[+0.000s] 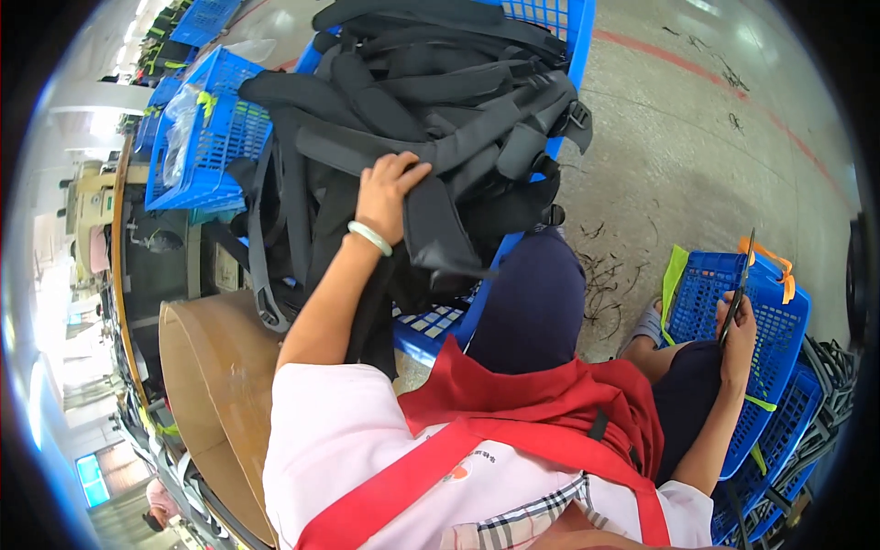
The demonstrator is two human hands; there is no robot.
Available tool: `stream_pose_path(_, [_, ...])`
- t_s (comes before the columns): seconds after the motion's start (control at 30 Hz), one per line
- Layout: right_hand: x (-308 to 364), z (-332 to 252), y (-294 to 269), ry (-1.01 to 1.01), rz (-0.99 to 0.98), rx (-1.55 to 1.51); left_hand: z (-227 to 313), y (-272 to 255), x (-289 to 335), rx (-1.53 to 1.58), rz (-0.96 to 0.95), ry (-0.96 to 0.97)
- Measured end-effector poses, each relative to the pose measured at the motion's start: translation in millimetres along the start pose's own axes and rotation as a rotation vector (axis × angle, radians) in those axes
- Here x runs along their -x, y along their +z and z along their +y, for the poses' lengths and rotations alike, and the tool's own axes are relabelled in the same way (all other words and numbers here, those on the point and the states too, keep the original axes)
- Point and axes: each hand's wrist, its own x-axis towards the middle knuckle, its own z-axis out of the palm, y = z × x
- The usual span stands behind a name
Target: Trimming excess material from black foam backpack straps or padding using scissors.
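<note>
My left hand (390,188), with a pale bangle at the wrist, has its fingers curled over a black padded shoulder strap (367,151) on top of a heap. More dark padded straps (438,225) with webbing and buckles lie tangled around it, filling a large blue plastic crate (577,46). Off to the right, beside my knee, my right hand (736,330) is closed around dark scissors (748,261). Their blades point up and away from me; the handles are mostly hidden in my fingers.
Blue crates (779,321) with yellow-green and orange ties are stacked at right, dark straps beside them. A cardboard box (206,367) stands close at left. Another blue crate (220,128) holds clear plastic. Dark thread scraps (600,284) litter the floor. A person (163,500) is far left.
</note>
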Motion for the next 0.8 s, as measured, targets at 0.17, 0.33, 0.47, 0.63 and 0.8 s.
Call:
stream_pose_path(0.17, [-1, 13, -11, -0.050, 0.019, 0.027, 32, 6, 30, 0.019, 0.080, -0.026])
stream_pose_path(0.33, [-14, 36, -21, -0.116, 0.001, 0.121, 26, -8, 37, 0.025, 0.089, -0.036])
stream_pose_path(0.47, [-4, 37, -23, -0.193, 0.005, 0.188, 27, -54, 62, 0.278, 0.211, -0.097])
stream_pose_path(0.63, [14, 28, -25, -0.278, 0.056, 0.203, -36, -91, 142, -0.170, 0.541, -0.624])
stream_pose_path(0.8, [17, 25, -24, -0.333, 0.093, 0.289, -97, -50, 253, -0.011, 0.832, -1.372])
